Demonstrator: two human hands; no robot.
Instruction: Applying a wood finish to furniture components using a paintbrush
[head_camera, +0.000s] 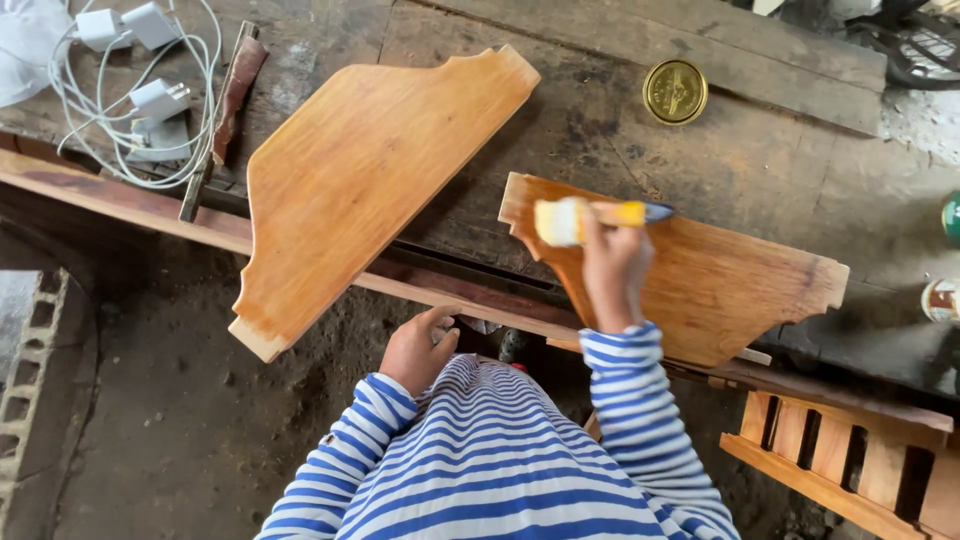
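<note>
The right hand (612, 265) reaches forward from a blue-and-white striped sleeve, fingers wrapped around the yellow handle of a paintbrush (590, 216), whose pale bristles point left and press on the near left corner of a shaped wooden panel (720, 285). That panel lies flat across the workbench (760, 150), orange-brown and glossy, with a stepped, notched end at the right and a small notch at the left by the bristles. The left hand (418, 350) hangs low, close to the body, its fingers curled loosely inward at the bench's front rail; whether it grips anything cannot be told. A second, larger panel (360, 180) of the same cut lies angled to the left, its lower end overhanging the bench edge, with a similar warm sheen. A round gold tin lid (675, 92) rests beyond, well apart from both panels.
</note>
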